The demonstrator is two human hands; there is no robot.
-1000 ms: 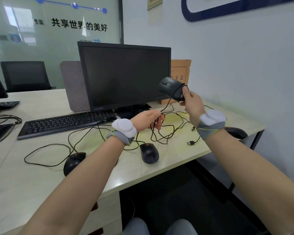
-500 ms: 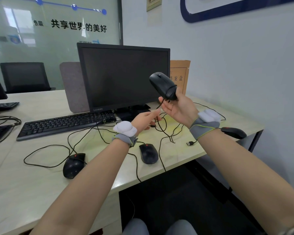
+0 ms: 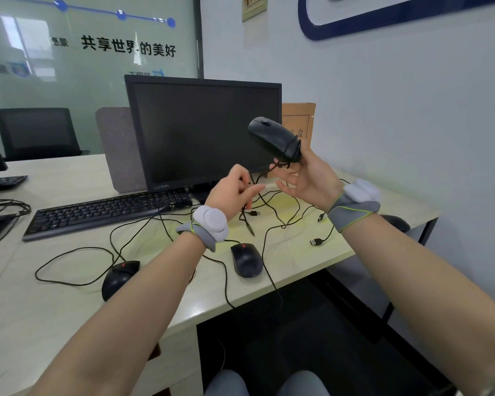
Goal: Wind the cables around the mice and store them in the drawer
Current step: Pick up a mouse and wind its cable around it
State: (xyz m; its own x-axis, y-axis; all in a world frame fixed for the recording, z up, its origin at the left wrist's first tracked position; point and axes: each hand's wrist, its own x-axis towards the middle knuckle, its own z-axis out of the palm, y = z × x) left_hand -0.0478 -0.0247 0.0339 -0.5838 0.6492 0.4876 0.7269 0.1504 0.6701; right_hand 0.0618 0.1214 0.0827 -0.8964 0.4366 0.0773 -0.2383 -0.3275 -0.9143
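Office desk (image 3: 269,292) carries monitor (image 3: 203,130) and keyboard (image 3: 109,210) toward its rear edge, two mice (image 3: 246,260) at its front edge. Right hand (image 3: 306,178) holds raised mouse (image 3: 275,141), fingers curled beneath. Left hand (image 3: 232,192) pinches its cable (image 3: 245,212)

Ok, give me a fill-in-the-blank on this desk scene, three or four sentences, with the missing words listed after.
1. The right hand holds a black ____ up in front of the monitor.
2. The left hand pinches a thin black ____ just below it.
3. The mouse with a red wheel lies flat on the ____, near its front edge.
4. A long black ____ lies in front of the monitor.

Missing words: mouse; cable; desk; keyboard
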